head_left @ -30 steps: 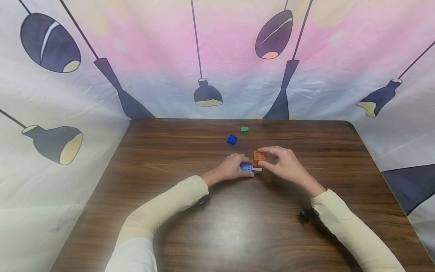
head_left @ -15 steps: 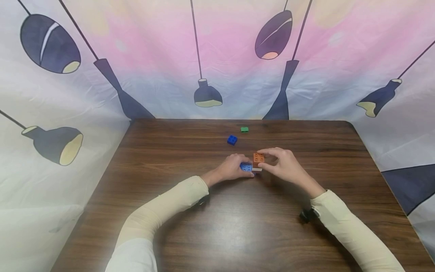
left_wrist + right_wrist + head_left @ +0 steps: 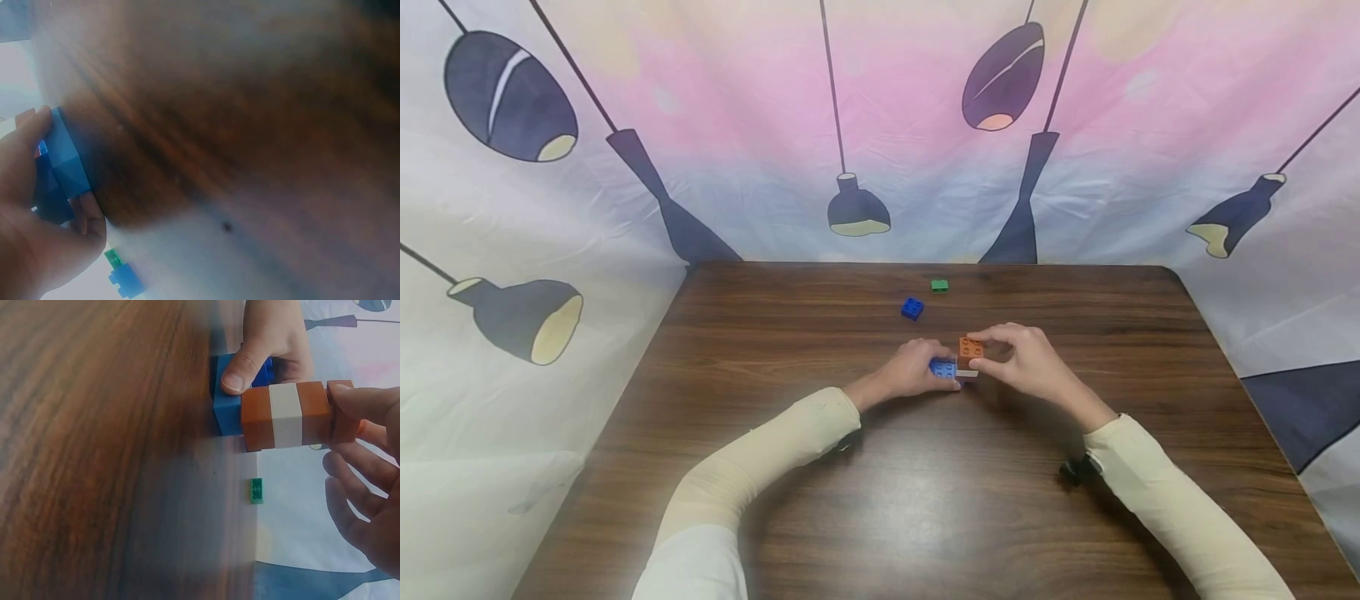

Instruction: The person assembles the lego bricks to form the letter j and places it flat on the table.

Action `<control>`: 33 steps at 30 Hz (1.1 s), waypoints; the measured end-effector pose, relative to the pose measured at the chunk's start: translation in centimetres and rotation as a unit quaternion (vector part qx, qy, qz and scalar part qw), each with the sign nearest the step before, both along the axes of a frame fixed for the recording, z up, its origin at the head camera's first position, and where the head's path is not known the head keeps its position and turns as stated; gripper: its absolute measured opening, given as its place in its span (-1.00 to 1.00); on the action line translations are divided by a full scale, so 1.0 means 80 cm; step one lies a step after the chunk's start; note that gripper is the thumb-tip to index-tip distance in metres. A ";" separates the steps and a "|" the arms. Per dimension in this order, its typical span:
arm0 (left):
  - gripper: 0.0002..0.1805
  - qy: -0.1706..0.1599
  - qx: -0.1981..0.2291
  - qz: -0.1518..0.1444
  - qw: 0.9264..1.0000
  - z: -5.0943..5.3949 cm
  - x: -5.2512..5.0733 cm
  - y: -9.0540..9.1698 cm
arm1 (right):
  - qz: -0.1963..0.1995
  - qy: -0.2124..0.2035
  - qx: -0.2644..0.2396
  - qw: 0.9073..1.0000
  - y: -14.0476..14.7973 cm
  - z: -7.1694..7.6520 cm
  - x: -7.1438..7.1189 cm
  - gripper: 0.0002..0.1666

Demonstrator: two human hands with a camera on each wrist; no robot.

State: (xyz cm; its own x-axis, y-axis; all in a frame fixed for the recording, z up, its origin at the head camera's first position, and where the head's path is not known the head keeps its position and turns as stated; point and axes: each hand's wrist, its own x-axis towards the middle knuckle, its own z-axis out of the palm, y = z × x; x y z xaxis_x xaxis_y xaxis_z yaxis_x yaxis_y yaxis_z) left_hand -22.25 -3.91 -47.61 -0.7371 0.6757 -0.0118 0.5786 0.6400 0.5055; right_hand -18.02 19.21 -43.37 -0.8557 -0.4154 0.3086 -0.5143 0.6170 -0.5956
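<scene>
My left hand (image 3: 913, 369) holds the blue bricks at the base of a stack, its thumb on a light blue brick (image 3: 227, 409). A darker blue brick (image 3: 50, 194) shows beside it in the left wrist view. Rising from the base are an orange brick (image 3: 256, 419), a white brick (image 3: 286, 415) and another orange brick (image 3: 314, 412). At the stack's top, my right hand (image 3: 1030, 358) pinches one more orange brick (image 3: 970, 347) between thumb and fingers. That brick looks slightly out of line with the one beneath; whether its studs are engaged I cannot tell.
Beyond the hands, a loose dark blue brick (image 3: 912, 308) lies on the brown wooden table (image 3: 880, 500). Farther back is a small green brick (image 3: 939, 286), near the table's far edge. A printed curtain (image 3: 737, 192) hangs behind the table.
Over the first half second, my right hand lowered the orange brick slightly onto the stack. Since then it has stayed almost still. My left hand has kept its place on the base.
</scene>
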 end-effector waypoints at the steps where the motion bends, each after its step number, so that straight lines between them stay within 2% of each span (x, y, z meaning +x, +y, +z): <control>1: -0.43 0.000 -0.001 0.000 1.000 0.000 0.000 0.000 | 0.000 0.002 0.004 1.000 0.000 0.000 0.000 -0.55; 14: -0.43 0.001 0.006 -0.005 1.000 -0.002 -0.003 -0.001 | 0.010 0.013 0.029 0.999 -0.003 -0.001 -0.003 -0.59; 21: -0.45 -0.001 0.007 -0.009 1.000 -0.003 -0.003 0.000 | 0.009 -0.020 0.039 0.999 -0.002 0.000 -0.005 -0.60; 29: -0.44 -0.001 0.004 -0.006 1.000 -0.006 -0.002 -0.001 | 0.027 -0.050 0.026 0.998 0.000 0.003 -0.007 -0.61; 33: -0.44 -0.002 0.003 -0.004 1.000 -0.003 -0.003 -0.001 | 0.029 -0.056 0.022 0.998 0.001 0.005 -0.008 -0.60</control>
State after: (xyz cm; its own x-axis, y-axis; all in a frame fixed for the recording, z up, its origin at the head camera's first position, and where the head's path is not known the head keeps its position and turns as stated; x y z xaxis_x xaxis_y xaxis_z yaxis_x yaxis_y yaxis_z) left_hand -22.48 -4.01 -47.83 -0.7310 0.6823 -0.0112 0.5820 0.6320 0.5117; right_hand -18.66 19.30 -42.95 -0.8577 -0.4766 0.1926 -0.4817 0.6142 -0.6251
